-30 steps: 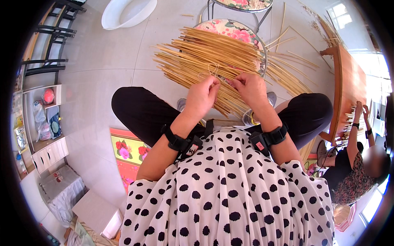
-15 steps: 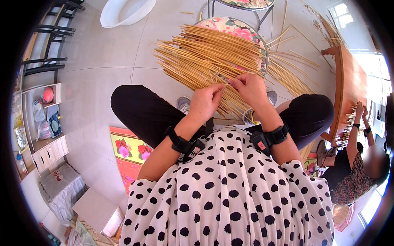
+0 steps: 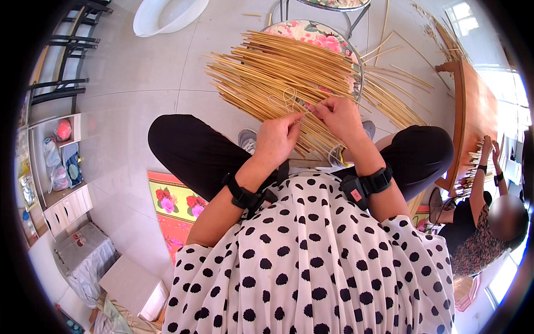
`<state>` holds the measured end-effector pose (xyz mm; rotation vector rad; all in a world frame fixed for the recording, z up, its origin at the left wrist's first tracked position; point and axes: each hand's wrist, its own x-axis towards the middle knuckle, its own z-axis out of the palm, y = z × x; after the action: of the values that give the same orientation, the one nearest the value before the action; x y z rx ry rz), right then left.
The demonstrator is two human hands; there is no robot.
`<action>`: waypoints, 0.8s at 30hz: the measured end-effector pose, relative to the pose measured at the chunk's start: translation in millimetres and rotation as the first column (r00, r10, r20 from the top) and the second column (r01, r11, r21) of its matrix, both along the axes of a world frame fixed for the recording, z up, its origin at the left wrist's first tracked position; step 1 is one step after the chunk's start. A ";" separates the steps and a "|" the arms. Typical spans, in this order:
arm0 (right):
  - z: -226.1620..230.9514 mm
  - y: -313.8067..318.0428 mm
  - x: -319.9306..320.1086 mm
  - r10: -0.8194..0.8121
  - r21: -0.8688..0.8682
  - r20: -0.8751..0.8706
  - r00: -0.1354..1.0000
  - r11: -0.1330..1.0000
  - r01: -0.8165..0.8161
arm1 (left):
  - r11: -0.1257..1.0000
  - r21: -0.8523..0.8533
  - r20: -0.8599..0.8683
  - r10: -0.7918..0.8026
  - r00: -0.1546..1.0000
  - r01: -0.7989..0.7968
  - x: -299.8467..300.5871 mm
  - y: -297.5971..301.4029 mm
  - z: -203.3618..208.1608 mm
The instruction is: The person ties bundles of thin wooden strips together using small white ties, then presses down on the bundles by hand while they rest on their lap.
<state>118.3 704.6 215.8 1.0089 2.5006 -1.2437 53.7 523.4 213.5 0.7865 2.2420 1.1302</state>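
Over a spread of long thin straw-coloured sticks (image 3: pixel 289 61), my two hands come close together. My left hand (image 3: pixel 276 135) pinches a pale thin cord (image 3: pixel 288 97), which rises in loose loops above the fingers. My right hand (image 3: pixel 340 116) is closed beside it, thumb and fingertips pressed together near the same cord. Whether a stick is also between the fingers is hard to make out. The sticks lie across a round stool (image 3: pixel 350 53) with a floral seat and reach toward my knees. Each wrist wears a black band.
More sticks (image 3: pixel 395 100) lie to the right of the stool, beside a wooden board (image 3: pixel 475 119). On the far right another person (image 3: pixel 484 222) sits handling sticks. A white basin (image 3: pixel 167 16) stands at the top left. Shelves (image 3: pixel 64 161) line the left.
Both hands hold nearly the same place and grip. The cord's loops have shifted slightly, and the whole view has moved a little.
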 end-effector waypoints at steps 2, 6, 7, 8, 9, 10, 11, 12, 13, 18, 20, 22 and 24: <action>-4.2 0.0 1.2 -0.011 -0.002 -0.026 1.000 1.000 0.011 | 1.000 0.006 -0.015 0.002 1.000 -0.002 0.0 0.8 0.3; -3.5 0.0 1.3 -0.009 -0.014 -0.021 1.000 1.000 0.009 | 0.999 0.031 0.028 0.028 0.999 -0.028 -1.4 -0.8 -9.6; -3.9 -0.3 1.5 -0.007 -0.014 -0.029 1.000 1.000 0.007 | 0.999 0.033 0.033 0.026 0.999 -0.027 -1.9 -1.6 -11.3; -4.9 -0.8 1.7 -0.005 -0.013 -0.038 0.999 1.000 0.005 | 0.999 0.034 0.039 0.025 0.999 -0.026 -2.5 -2.6 -12.6; -5.4 -1.0 1.7 -0.001 -0.012 -0.046 0.999 1.000 0.001 | 0.999 0.037 0.045 0.025 0.999 -0.027 -3.0 -2.9 -13.6; -5.1 -1.6 1.7 -0.003 -0.003 -0.055 0.998 1.000 0.003 | 0.999 0.045 0.024 0.025 0.999 -0.026 -3.0 -2.5 -14.1; -4.5 -2.7 1.8 -0.004 0.006 -0.064 0.998 1.000 0.004 | 0.998 0.054 0.004 0.025 1.000 -0.025 -2.7 -1.8 -14.5; -3.2 -4.6 1.2 -0.004 0.014 -0.074 0.997 1.000 0.005 | 0.998 0.062 -0.017 0.025 1.000 -0.024 -2.6 -1.4 -15.0; -0.9 -8.0 0.7 0.012 0.075 -0.094 0.996 0.997 -0.005 | 0.998 0.061 -0.022 0.025 0.999 -0.023 -2.5 -1.1 -15.4; -4.5 -15.4 -0.1 0.048 0.214 -0.130 0.990 0.977 -0.019 | 0.998 0.053 -0.013 0.020 1.000 -0.020 -2.8 -0.4 -9.9; -8.3 -13.3 -0.2 0.054 0.195 -0.139 0.989 0.980 -0.026 | 0.997 0.078 -0.011 0.022 1.000 -0.021 -2.4 -1.1 -13.1; -6.3 -12.4 -1.6 0.062 0.173 -0.113 0.992 0.984 -0.042 | 0.996 0.090 -0.004 0.026 1.000 -0.026 -2.1 -1.9 -14.3; -0.4 -10.5 -3.6 0.072 0.147 -0.058 0.996 0.987 -0.063 | 0.996 0.090 0.002 0.031 1.000 -0.031 -1.9 -2.8 -13.8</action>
<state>114.7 694.1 215.4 0.9202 2.6834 -1.1051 51.8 520.6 199.7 0.7892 2.2228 1.2528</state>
